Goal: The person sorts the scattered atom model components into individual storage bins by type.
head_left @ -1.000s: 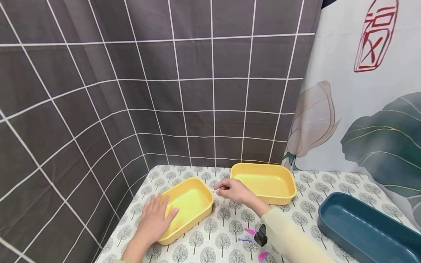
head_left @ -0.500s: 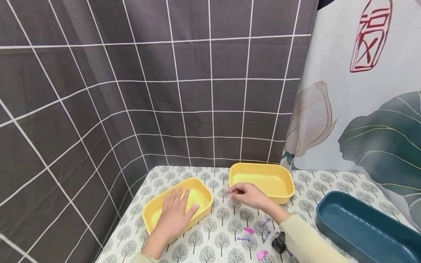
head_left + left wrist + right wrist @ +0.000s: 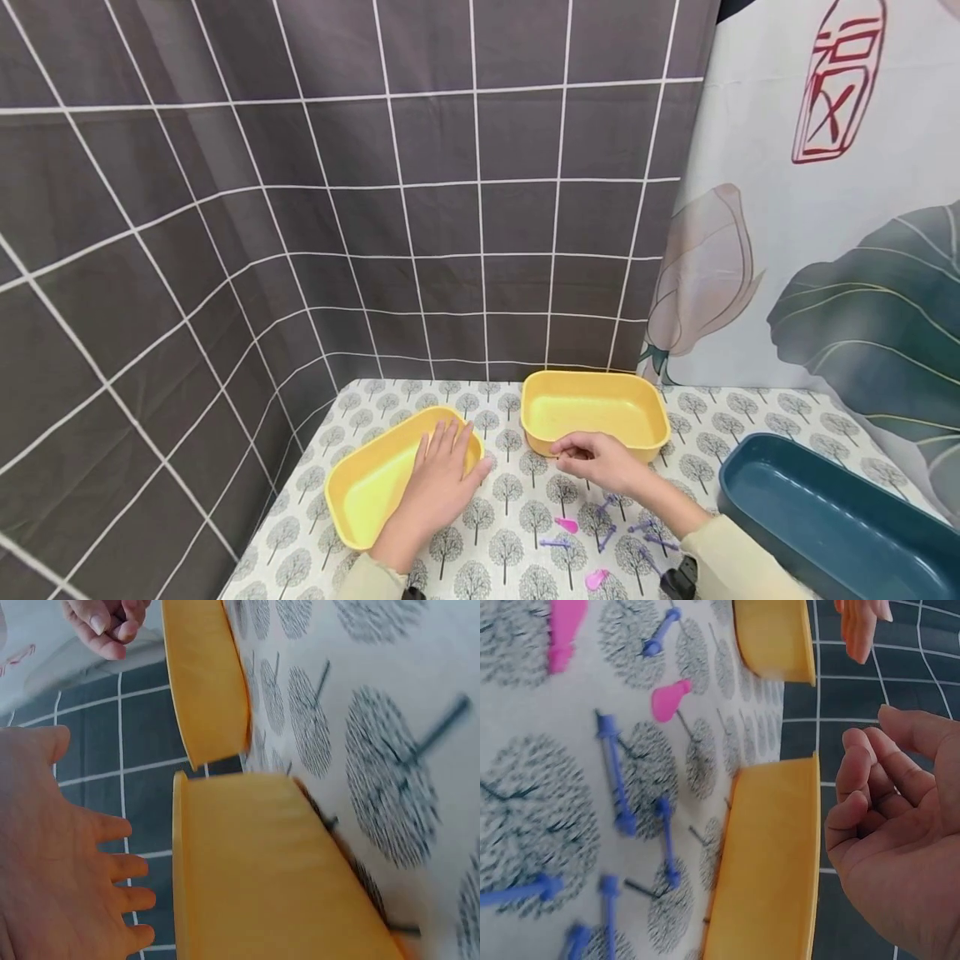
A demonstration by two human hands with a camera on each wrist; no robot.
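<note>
My left hand [image 3: 437,487], fingers straight and spread, is over the right part of the left yellow bin [image 3: 363,500]. In the left wrist view its palm is above the bin's rim, gripping nothing. My right hand [image 3: 603,462] hovers by the front edge of the right yellow bin [image 3: 600,408]. Its fingers curl loosely, and the right wrist view shows nothing between them. Nearer me on the cloth lie several small purple rods with knobbed ends [image 3: 616,776] and pink paddle-shaped pieces [image 3: 667,701]. Both yellow bins look bare inside.
A long dark blue bin [image 3: 840,517] stands at the right of the table. White cloth with a tree print [image 3: 480,575] covers the tabletop. Behind hang a dark grid-patterned curtain [image 3: 442,217] and a white curtain with a lotus print [image 3: 712,267].
My left hand has moved rightward across the left bin. My right hand has drawn right and toward me, its forearm uncovering more purple rods. The bins stay put.
</note>
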